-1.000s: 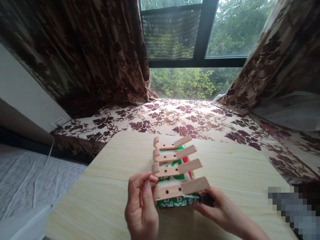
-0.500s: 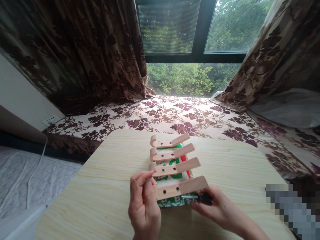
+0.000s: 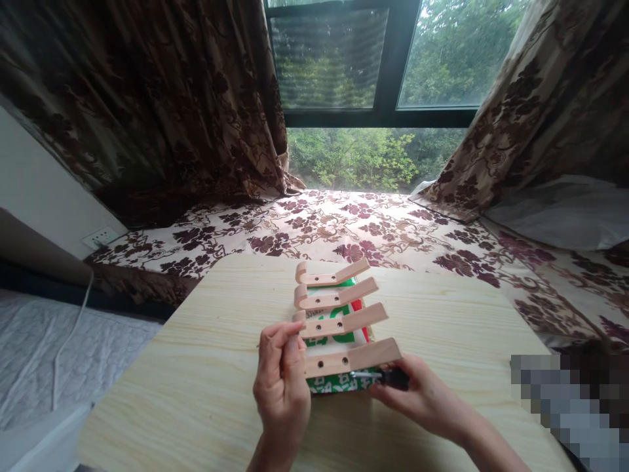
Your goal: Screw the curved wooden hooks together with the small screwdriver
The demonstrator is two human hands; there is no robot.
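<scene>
At a pale table [image 3: 196,367] beside a curtained window [image 3: 386,118], a person works over four wooden hooks [image 3: 366,316] set in a row across a green-and-white pack [image 3: 339,346]. The right hand [image 3: 417,396] grips the black handle of a screwdriver [image 3: 394,378], its shaft lying along the near edge of the closest hook [image 3: 333,364], tip toward the left. The left hand [image 3: 282,373], thumb and fingers drawn close together, is at that hook's left end; whether they pinch it, or something small, cannot be told. Two dark spots [image 3: 344,361], screws or holes, mark the hook's flat middle. The step in hand looks like steadying and readying rather than turning: the tip sits near one spot but off it. Work there would call for raising the screwdriver, lining it up and bracing the hook.
</scene>
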